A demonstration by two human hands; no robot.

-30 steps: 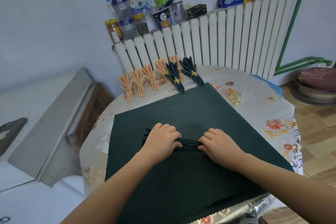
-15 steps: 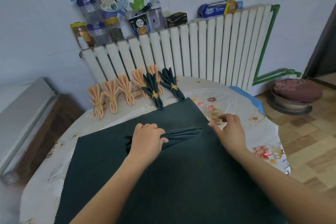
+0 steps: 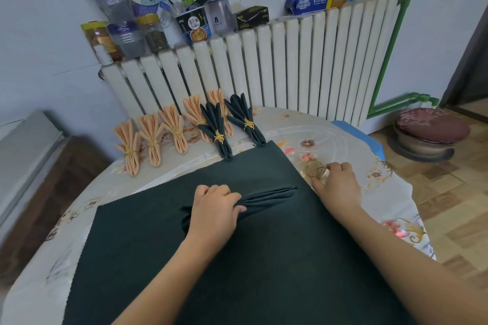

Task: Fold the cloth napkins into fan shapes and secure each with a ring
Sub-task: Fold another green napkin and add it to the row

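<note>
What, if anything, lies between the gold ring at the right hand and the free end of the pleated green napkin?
Nothing visible: only flat dark cloth separates the gold ring from the pleated napkin.

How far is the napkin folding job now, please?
Done: seven ringed fans, five peach and two dark green. In hand: the left hand grips a pleated green napkin while the right hand touches a gold ring. Left: ringing it.
</note>
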